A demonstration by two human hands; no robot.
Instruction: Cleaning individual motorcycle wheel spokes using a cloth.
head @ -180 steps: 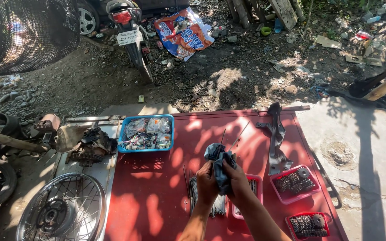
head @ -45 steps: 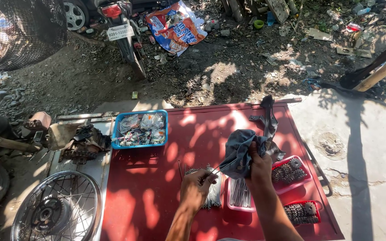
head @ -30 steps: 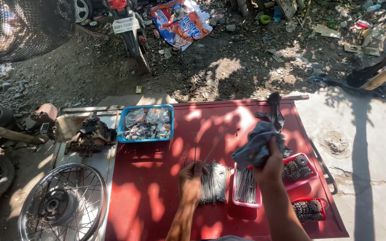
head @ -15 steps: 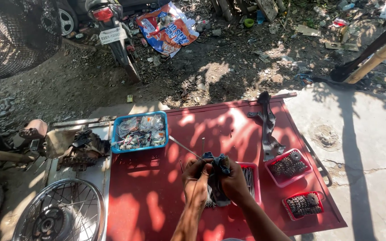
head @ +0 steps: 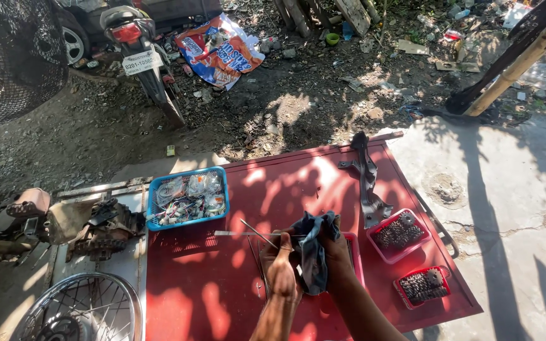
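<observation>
The step in hand looks like wiping a thin metal spoke [head: 254, 233] clean: the left hand [head: 280, 270] pinches it, and the right hand [head: 335, 252] closes a dark rag [head: 314, 252] around it, above the red table [head: 222, 284], just right of the blue basket [head: 186, 197]. The next move probably calls for a firm grip while the rag slides along the spoke.

you've got a red metal sheet [head: 222, 284] flat on the ground | blue basket [head: 188, 197] at its far left corner | dark bracket [head: 368, 183] by far right corner | two pink trays [head: 398, 235] [head: 423, 287] along right edge
</observation>
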